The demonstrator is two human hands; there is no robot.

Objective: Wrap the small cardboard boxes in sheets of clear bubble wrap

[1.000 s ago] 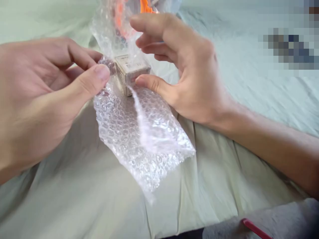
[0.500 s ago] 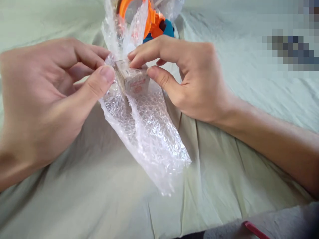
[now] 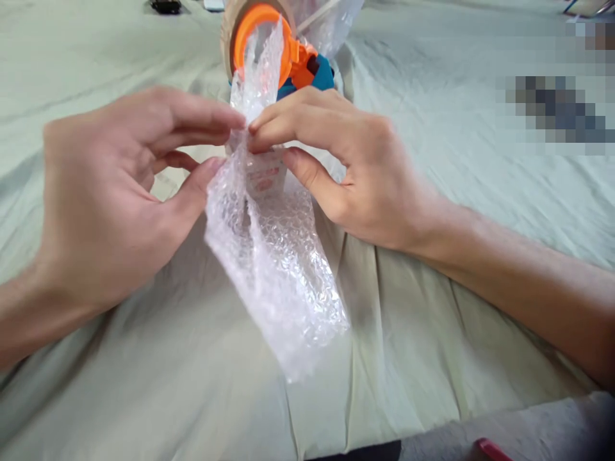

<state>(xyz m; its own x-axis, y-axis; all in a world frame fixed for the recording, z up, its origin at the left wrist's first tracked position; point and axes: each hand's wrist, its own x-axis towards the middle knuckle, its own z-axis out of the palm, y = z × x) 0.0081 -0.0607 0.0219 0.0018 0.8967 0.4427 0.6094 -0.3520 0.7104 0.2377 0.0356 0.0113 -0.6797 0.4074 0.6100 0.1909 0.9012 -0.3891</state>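
Observation:
A small box with reddish print on its near side sits in a strip of clear bubble wrap. My left hand pinches the wrap along the box's left side, its fingertips at the top edge and its thumb lower down. Folded up by that hand, the wrap covers the left side and part of the top of the box. My right hand rests its fingers on the box top and its thumb against the near right corner. One end of the wrap extends toward me; the other stands up behind the box.
Just beyond the box stand a tape dispenser in orange and blue with a roll of tape, and a clear plastic bag. A dark object lies at the far left. Everything rests on a wrinkled pale green sheet.
My left hand has moved right, lifting the wrap's left flap up against the box and over its edge. My right hand stays on the box. The view has shifted slightly.

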